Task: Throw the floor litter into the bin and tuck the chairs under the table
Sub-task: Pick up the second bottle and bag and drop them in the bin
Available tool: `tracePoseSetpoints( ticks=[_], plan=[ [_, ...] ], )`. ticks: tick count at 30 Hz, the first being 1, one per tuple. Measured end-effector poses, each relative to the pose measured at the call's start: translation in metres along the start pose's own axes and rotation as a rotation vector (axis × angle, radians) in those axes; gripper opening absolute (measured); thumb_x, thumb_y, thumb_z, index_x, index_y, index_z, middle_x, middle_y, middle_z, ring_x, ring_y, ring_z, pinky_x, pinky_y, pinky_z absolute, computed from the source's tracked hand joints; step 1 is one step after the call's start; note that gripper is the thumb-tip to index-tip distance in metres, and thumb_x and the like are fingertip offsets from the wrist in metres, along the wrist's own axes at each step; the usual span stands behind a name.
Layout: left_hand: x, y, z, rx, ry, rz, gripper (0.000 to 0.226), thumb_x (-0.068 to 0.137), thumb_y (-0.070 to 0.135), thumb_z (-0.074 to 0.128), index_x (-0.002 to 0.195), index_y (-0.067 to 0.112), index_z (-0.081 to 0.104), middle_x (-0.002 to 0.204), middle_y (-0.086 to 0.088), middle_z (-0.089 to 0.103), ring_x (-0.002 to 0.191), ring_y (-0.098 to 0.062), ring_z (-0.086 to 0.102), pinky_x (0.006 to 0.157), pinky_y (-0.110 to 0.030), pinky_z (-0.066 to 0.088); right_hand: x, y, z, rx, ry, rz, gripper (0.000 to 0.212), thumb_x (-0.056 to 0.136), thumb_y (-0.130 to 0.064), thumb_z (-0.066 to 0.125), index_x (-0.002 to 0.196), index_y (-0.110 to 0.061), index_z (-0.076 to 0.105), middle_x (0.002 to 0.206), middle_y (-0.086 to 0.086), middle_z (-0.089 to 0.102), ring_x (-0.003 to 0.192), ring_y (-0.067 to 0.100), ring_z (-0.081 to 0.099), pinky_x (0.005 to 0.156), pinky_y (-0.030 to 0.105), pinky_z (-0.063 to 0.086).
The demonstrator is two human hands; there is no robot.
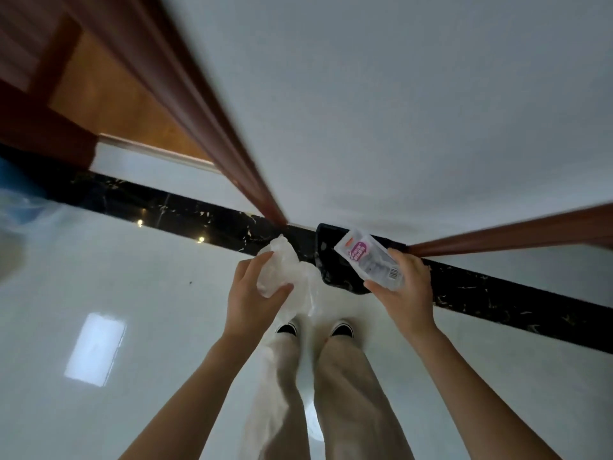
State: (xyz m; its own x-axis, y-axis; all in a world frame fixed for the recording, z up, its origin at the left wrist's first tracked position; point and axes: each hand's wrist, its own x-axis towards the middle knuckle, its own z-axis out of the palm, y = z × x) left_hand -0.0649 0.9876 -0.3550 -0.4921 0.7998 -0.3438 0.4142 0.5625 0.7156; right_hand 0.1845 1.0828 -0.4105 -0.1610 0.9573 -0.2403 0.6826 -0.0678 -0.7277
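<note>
My left hand (253, 293) grips a crumpled clear plastic wrapper (282, 263), part of which hangs down in front of my legs. My right hand (403, 287) holds a flat white packet (368, 257) with a pink label and a barcode. Both hands are held out in front of me above the glossy white floor. Just beyond them, against the wall, sits a dark bin lined with a black bag (331, 260), its opening below the packet. No chair or table is in view.
A black marble strip (185, 210) runs along the foot of a white wall (398, 94). A reddish wooden door frame (185, 94) rises at left, with a wooden door (99, 94) behind it. More wooden trim (514, 232) juts in at right. My shoes (288, 328) stand below.
</note>
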Motion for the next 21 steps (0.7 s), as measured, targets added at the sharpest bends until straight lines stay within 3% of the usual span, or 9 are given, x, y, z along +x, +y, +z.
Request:
tracePoseSetpoints(
  ticks=[6, 9, 13, 15, 17, 21],
  plan=[
    [0.065, -0.073, 0.066, 0.076, -0.184, 0.097, 0.065, 0.073, 0.021, 0.081, 0.130, 0.029, 0.052, 0.117, 0.007, 0.048, 0.093, 0.002, 0.046, 0.073, 0.000, 0.035, 0.037, 0.079, 0.069, 0.018, 0.061, 0.088, 0.068, 0.064, -0.019, 0.087, 0.125, -0.021, 0.057, 0.115, -0.009, 0.050, 0.115, 0.020, 0.048, 0.086, 0.037, 0.050],
    [0.079, -0.100, 0.092, 0.098, -0.245, 0.130, 0.067, 0.073, 0.021, 0.080, 0.132, 0.032, 0.050, 0.118, 0.005, 0.049, 0.099, -0.004, 0.048, 0.078, -0.008, 0.038, 0.047, 0.111, 0.094, 0.020, 0.094, 0.129, 0.068, 0.063, -0.021, 0.088, 0.124, -0.021, 0.058, 0.114, -0.011, 0.049, 0.115, 0.021, 0.049, 0.085, 0.031, 0.047],
    [0.089, -0.115, 0.123, 0.091, -0.268, 0.148, 0.067, 0.074, 0.022, 0.080, 0.133, 0.031, 0.050, 0.121, 0.005, 0.048, 0.101, -0.006, 0.048, 0.082, -0.020, 0.044, 0.052, 0.140, 0.119, 0.022, 0.115, 0.155, 0.067, 0.061, -0.022, 0.088, 0.122, -0.021, 0.059, 0.116, -0.005, 0.053, 0.112, 0.022, 0.051, 0.086, 0.038, 0.049],
    [0.091, -0.117, 0.138, 0.081, -0.282, 0.144, 0.066, 0.075, 0.023, 0.079, 0.133, 0.031, 0.050, 0.122, 0.004, 0.048, 0.102, -0.007, 0.048, 0.083, -0.016, 0.043, 0.053, 0.150, 0.127, 0.030, 0.101, 0.146, 0.068, 0.061, -0.022, 0.088, 0.123, -0.020, 0.059, 0.118, -0.002, 0.054, 0.111, 0.022, 0.051, 0.088, 0.039, 0.049],
    [0.092, -0.117, 0.150, 0.083, -0.295, 0.145, 0.064, 0.075, 0.022, 0.079, 0.133, 0.029, 0.050, 0.122, 0.005, 0.046, 0.101, -0.006, 0.047, 0.078, -0.002, 0.035, 0.055, 0.157, 0.130, 0.009, 0.087, 0.133, 0.070, 0.061, -0.022, 0.088, 0.125, -0.020, 0.059, 0.120, 0.000, 0.055, 0.113, 0.023, 0.048, 0.086, 0.035, 0.046],
    [0.096, -0.111, 0.164, 0.078, -0.296, 0.141, 0.062, 0.076, 0.022, 0.078, 0.131, 0.028, 0.050, 0.119, 0.007, 0.045, 0.100, -0.005, 0.045, 0.074, 0.002, 0.033, 0.061, 0.165, 0.126, -0.027, 0.058, 0.115, 0.073, 0.063, -0.021, 0.089, 0.128, -0.018, 0.057, 0.123, 0.002, 0.056, 0.117, 0.024, 0.042, 0.086, 0.030, 0.038]
  ],
)
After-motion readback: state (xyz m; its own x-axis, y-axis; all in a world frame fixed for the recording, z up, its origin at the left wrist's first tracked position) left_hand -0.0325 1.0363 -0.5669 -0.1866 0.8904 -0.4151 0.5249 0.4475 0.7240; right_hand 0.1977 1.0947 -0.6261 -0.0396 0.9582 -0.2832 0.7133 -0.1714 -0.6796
